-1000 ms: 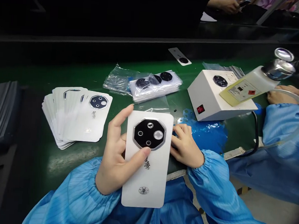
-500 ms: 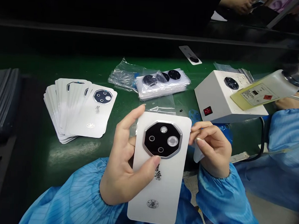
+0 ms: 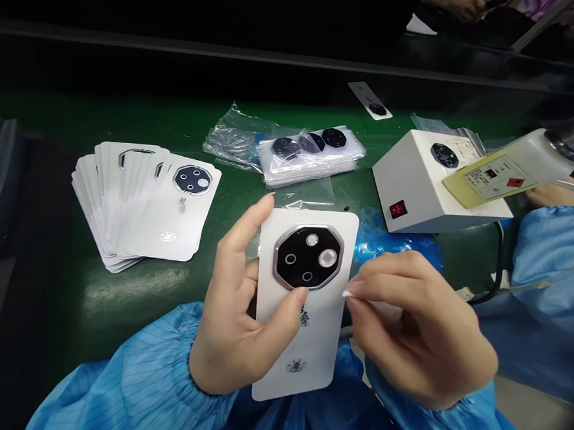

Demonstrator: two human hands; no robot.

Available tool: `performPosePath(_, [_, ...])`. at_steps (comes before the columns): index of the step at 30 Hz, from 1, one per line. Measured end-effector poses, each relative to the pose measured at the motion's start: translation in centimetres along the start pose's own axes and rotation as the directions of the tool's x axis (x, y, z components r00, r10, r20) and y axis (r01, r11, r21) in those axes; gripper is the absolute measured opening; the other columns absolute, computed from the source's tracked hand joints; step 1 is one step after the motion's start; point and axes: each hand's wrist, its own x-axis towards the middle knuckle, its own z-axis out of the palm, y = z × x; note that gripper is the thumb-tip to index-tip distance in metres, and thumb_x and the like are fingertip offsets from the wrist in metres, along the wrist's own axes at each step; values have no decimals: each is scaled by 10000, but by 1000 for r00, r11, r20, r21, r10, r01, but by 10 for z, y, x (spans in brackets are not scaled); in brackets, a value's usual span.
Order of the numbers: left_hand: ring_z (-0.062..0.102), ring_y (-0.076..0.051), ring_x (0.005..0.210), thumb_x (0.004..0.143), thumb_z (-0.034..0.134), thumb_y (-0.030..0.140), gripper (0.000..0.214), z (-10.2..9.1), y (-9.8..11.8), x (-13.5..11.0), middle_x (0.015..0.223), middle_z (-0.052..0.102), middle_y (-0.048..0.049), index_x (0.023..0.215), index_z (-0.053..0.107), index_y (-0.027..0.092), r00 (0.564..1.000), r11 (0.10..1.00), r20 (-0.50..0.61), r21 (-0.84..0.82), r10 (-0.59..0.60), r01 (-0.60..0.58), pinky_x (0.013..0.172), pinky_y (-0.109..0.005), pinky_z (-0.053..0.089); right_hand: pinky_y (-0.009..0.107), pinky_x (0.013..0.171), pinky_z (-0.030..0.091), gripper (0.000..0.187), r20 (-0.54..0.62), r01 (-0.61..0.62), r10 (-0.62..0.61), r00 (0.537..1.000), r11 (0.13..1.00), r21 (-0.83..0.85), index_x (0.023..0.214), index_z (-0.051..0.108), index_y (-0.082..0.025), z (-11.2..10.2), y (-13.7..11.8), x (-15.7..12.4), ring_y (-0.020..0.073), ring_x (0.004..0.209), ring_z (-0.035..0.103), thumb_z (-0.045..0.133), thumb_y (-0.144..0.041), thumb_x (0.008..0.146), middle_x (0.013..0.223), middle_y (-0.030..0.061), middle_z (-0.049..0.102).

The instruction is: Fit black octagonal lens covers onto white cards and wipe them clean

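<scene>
Head camera: two hands at a green workbench, one gripping a white card, one pinching a white sliver

Head camera looks down on a green workbench [image 3: 64, 117], with the person's two blue sleeves [image 3: 112, 373] at the bottom edge. On the right stands one white box [image 3: 415, 190] with one red rocker switch [image 3: 398, 209] and one black octagonal plate [image 3: 445, 155] on top. Above its right corner is one white device [image 3: 508, 164] with a yellow label and a metal head. To the left lies one fanned stack of white cards [image 3: 136, 206], too many to count, its top card showing an octagonal plate. Behind it, one clear plastic bag [image 3: 233, 143] lies beside one bagged pile of cards [image 3: 310, 155], with three black plates showing. One loose strip [image 3: 369, 100] sits farther back.

The left hand [image 3: 235, 309] is closed around one white card [image 3: 300, 365], holding it upright, thumb on its face. That card carries one black octagonal lens plate [image 3: 308, 257] with four round openings. The right hand [image 3: 420, 333], just beside the card, pinches one small white sliver [image 3: 347, 294] between thumb and fingertips. Behind it lies one blue perforated sheet [image 3: 392, 244].
</scene>
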Motion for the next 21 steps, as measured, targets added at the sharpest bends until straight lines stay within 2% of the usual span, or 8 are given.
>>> performPosePath(3, [684,-226,850,800,568,153,662,0,-1,0,1183,616,-66,1398,292,224,994,987,9,116,108,-108,684,-303,596,268,531,481,175,40,54,-49,998,989,-135,855,549,-220,8,-7,6,123,633,551,574,-65,778,733,26,602])
performPosePath(5, [679,-157,689,812,573,148,662,-1,-2,-1,1157,633,-45,1396,285,263,988,971,4,185,155,-153,586,-255,580,269,550,478,152,27,72,-68,997,978,-198,841,550,-213,13,-8,6,126,650,543,569,-71,789,729,28,602])
performPosePath(7, [664,-112,624,817,585,148,678,-2,-5,-2,1247,589,-24,1393,278,329,981,958,-11,218,192,-185,511,-210,546,268,564,474,160,8,78,-78,997,970,-232,851,555,-202,18,-7,4,125,669,537,577,-58,784,740,30,603])
performPosePath(9, [688,-139,727,809,597,144,709,-3,-8,-2,1393,471,-16,1397,269,366,973,944,-27,250,228,-214,523,-207,543,269,578,474,166,3,87,-89,996,963,-255,862,563,-189,21,-6,2,126,682,533,588,-50,775,750,33,603])
performPosePath(12, [680,-219,912,786,600,109,764,-6,-12,-1,1465,381,-42,1421,239,333,957,915,4,293,290,-278,583,-241,564,272,582,477,145,7,100,-103,995,955,-279,845,577,-173,23,-6,1,127,680,538,582,-47,774,750,35,599])
performPosePath(17, [677,-120,690,769,590,84,789,-9,-13,0,1445,406,-73,1432,229,311,948,893,36,324,317,-311,558,-223,565,267,596,475,109,31,129,-126,992,957,-259,838,593,-132,24,-7,4,130,703,551,555,-43,788,779,51,607])
performPosePath(21, [685,-165,757,763,596,100,789,-10,-14,0,1452,398,-67,1430,236,320,947,884,29,352,319,-309,535,-242,560,251,583,465,101,28,119,-116,993,954,-276,812,593,-132,25,-6,5,124,706,560,553,-43,788,777,48,610])
